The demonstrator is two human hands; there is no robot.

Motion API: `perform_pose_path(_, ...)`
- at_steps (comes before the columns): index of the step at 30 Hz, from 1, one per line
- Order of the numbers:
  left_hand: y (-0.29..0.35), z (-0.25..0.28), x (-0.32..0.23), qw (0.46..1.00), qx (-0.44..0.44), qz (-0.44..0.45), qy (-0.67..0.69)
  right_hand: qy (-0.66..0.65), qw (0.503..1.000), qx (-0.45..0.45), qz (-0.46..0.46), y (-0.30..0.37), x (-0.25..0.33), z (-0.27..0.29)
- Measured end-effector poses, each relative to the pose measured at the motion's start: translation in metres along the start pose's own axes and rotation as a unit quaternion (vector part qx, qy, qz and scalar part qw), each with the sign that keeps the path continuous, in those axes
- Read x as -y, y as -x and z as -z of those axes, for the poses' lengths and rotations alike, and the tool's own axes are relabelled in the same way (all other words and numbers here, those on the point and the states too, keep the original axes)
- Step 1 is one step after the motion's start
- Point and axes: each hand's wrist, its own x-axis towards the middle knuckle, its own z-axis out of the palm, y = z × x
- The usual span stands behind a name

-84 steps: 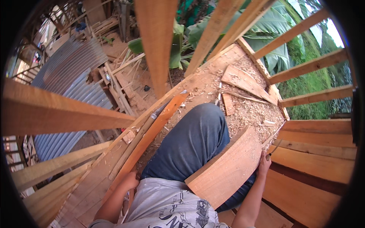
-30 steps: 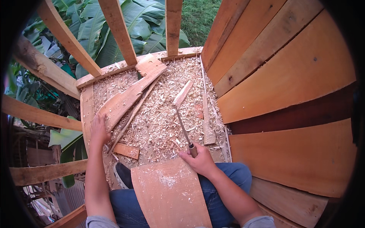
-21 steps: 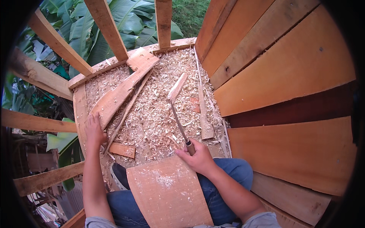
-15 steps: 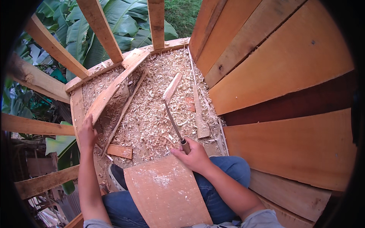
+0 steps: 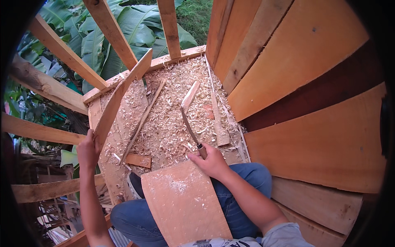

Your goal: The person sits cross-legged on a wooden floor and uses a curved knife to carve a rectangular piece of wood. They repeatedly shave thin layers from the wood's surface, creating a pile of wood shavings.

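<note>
At the left, my left hand (image 5: 88, 149) grips the near end of a long wooden board (image 5: 113, 106). The board is raised on a slant, its far end up by the slatted railing. My right hand (image 5: 210, 161) is wrapped round the dark wooden handle of a curved knife (image 5: 190, 126), whose blade points away from me. The blade's tip is by a short whittled piece of wood (image 5: 190, 96) lying on the shavings. Across my lap rests a flat tan board (image 5: 185, 201) with wood dust and chips on it.
Curly wood shavings (image 5: 164, 131) cover the floor. A thin strip (image 5: 144, 119), an orange-brown block (image 5: 138, 160) and a narrow plank (image 5: 219, 123) lie among them. Railing slats (image 5: 111, 35) stand ahead and left, with large leaves beyond. A plank wall (image 5: 304, 152) rises at the right.
My left hand has lifted the long board off the floor and shifted it, turning it more on edge. The right hand keeps the knife in nearly the same place.
</note>
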Motion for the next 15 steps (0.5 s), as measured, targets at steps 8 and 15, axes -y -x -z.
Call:
perform_pose_path(8, 0.1, 0.099, -0.053, 0.983, -0.029, 0.112, 0.145, -0.003, 0.999, -0.017, 0.044, 0.006, -0.001, 0.001)
perform_pose_path(15, 0.168, 0.157, -0.08, 0.948, -0.091, 0.144, 0.267, -0.005, 0.997, -0.037, 0.066, 0.025, 0.001, 0.008)
